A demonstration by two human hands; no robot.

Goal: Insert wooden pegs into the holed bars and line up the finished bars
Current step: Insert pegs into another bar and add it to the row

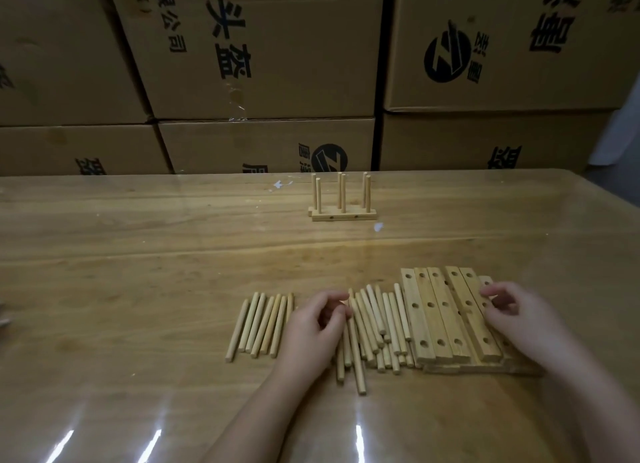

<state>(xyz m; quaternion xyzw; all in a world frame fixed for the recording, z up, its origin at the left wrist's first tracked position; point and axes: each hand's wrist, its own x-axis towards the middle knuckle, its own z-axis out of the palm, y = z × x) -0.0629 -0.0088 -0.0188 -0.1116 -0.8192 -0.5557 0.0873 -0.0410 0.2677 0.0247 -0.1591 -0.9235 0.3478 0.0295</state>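
Picking stock: left grip (pixel 313 324) curled over pegs (pixel 374 320), right grip (pixel 516 318) curled on bars (pixel 436 324), holds unclear. Next: align peg with hole.

glossy wooden table (pixel 138 254), loose pegs (pixel 263 324), holed bars (pixel 440 320)

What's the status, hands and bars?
Left hand at loose pegs, right hand at bar stack, grips unclear. Two pegged bars stand far back. Nothing blocking.

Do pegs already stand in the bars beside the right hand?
No, the visible holes of the bars by the right hand are empty.
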